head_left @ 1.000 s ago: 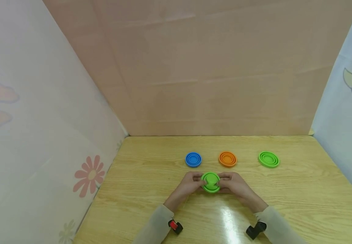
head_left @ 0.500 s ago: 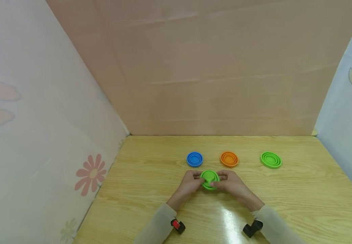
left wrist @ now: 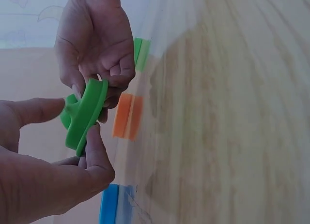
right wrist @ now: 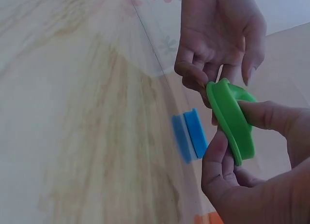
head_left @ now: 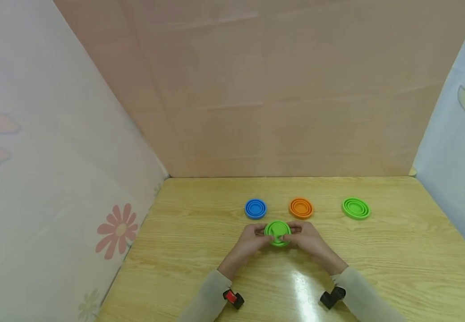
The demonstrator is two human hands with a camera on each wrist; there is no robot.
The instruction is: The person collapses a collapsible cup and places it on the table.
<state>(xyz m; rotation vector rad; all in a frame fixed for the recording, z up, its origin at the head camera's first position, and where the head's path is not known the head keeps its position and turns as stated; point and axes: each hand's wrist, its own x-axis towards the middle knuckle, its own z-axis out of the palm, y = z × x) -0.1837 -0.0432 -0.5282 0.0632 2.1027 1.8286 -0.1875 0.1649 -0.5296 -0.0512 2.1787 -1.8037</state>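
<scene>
A small green collapsible bowl (head_left: 277, 228) is held off the table between both hands, with its centre partly pushed out and bent. My left hand (head_left: 251, 240) grips its left side, fingers behind the rim and thumb at the middle. From the other side my right hand (head_left: 309, 239) pinches the rim, its thumb pressing near the centre. In the left wrist view the bowl (left wrist: 83, 118) is tilted on edge, and its middle bulges toward the thumbs. The right wrist view shows the right thumb pushed against the bowl (right wrist: 232, 122).
Behind the hands three flattened collapsible bowls lie in a row: blue (head_left: 255, 209), orange (head_left: 301, 208) and a larger green one (head_left: 356, 208). The wooden table (head_left: 184, 223) meets a tan cloth wall (head_left: 288, 112) at the back and pale printed walls at both sides.
Both hands have lifted the green bowl slightly toward the back. The thumbs have shifted on its centre, whose bent shape has changed. The other bowls have stayed in place on the table.
</scene>
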